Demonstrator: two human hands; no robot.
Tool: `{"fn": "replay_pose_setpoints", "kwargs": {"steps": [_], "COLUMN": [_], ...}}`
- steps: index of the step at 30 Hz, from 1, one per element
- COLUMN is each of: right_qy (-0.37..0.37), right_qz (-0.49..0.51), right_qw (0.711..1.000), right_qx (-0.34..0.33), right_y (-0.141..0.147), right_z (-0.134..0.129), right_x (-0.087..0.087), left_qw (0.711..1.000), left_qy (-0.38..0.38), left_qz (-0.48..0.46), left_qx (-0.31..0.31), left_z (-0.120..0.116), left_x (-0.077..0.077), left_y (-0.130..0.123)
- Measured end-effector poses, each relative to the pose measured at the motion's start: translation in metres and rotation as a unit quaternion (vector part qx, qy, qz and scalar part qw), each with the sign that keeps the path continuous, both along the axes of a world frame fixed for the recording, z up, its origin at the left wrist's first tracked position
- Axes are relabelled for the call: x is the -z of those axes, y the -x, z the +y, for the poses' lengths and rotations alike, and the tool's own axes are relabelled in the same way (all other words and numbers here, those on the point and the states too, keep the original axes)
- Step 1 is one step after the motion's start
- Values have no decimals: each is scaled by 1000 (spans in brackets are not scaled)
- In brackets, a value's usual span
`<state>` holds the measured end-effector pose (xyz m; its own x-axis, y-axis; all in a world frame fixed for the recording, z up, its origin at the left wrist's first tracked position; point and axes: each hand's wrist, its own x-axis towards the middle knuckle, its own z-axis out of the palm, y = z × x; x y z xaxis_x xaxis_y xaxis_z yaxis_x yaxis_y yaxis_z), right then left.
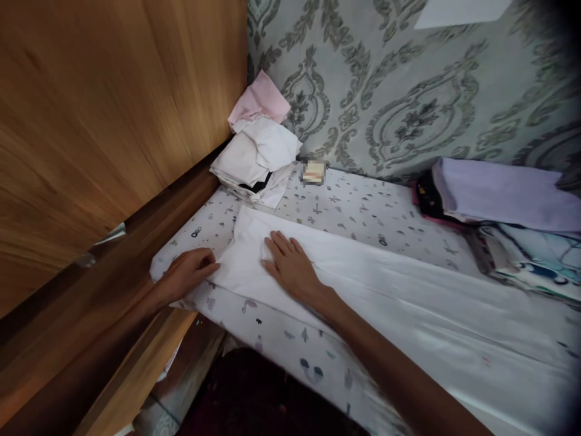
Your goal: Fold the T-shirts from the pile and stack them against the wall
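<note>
A long white cloth (pixel 385 290), folded into a strip, stretches from the left part of the patterned bed sheet (pixel 358 209) towards the lower right. My right hand (pixel 293 263) rests palm down on the cloth near its left end, fingers stretched out. At the cloth's near left corner, my left hand (pixel 193 272) has its fingers curled in and pinches the edge. Faint creases run lengthwise along the cloth. Its far right end fades into the dark edge of the view.
Behind the cloth's left end is a stack of folded white cloths (pixel 254 154), with a pink cloth (pixel 261 100) behind it. Folded clothes (pixel 499 194) are piled at the right by the wall. A small blurred item (pixel 314 172) lies between. A wooden panel (pixel 113 109) rises on the left.
</note>
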<state>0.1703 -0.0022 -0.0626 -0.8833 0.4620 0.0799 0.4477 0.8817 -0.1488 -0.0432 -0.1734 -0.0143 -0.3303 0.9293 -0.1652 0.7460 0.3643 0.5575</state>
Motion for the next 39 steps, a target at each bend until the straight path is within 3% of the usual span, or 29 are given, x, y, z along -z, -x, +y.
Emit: {"fn": "replay_pose_setpoints", "kwargs": {"steps": [4,9,14,20,22,24,26,29,33,36,39], "right_qy": [-20,-26,-31,-45,-52,-58,-61,-63,-61,-52,-45], "right_qz": [1,21,40,65,71,76,78,73,74,75,73], "right_qw": [1000,999,999,997,996,995,995,995,995,996,996], "right_qx": [7,5,6,-7,-9,-8,-13,-32,-23,-17,-12], "right_y": [2,-1,-2,-3,-3,-4,-4,-4,-3,-3,-3], "right_z": [3,5,6,7,8,9,10,12,11,9,7], "right_x": [10,13,14,18,20,22,25,27,27,23,19], "left_qw": [999,998,997,993,990,985,972,955,956,965,969], "left_qy": [-16,33,52,40,-24,-97,-141,-131,-76,-55,-52], "left_qz": [-40,26,23,100,136,138,129,140,183,196,192], "left_qx": [-10,-39,-45,-58,-35,40,134,225,216,167,145], "left_z": [-2,-5,-6,-6,4,21,43,70,76,79,96], "left_x": [2,3,6,-8,-10,-7,5,28,47,43,36], "left_y": [-3,-2,-3,-10,-20,-35,-51,-65,-54,-35,-17]}}
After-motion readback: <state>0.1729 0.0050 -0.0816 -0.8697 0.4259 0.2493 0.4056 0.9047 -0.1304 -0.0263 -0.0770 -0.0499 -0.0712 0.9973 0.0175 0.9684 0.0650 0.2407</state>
